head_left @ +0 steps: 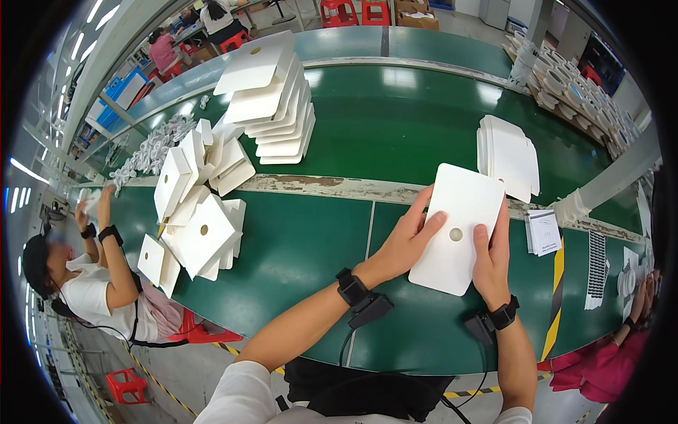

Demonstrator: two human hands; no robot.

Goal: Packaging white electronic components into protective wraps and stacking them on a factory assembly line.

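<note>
Together, two hands (452, 247) hold one white holed card (460, 226).

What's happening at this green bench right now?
A person holds a flat white card sleeve with a round hole on the green table, left hand on its left edge, right hand on its lower right. A stack of similar white pieces lies just beyond, bigger piles sit further left, and a co-worker works at the left end.
</note>
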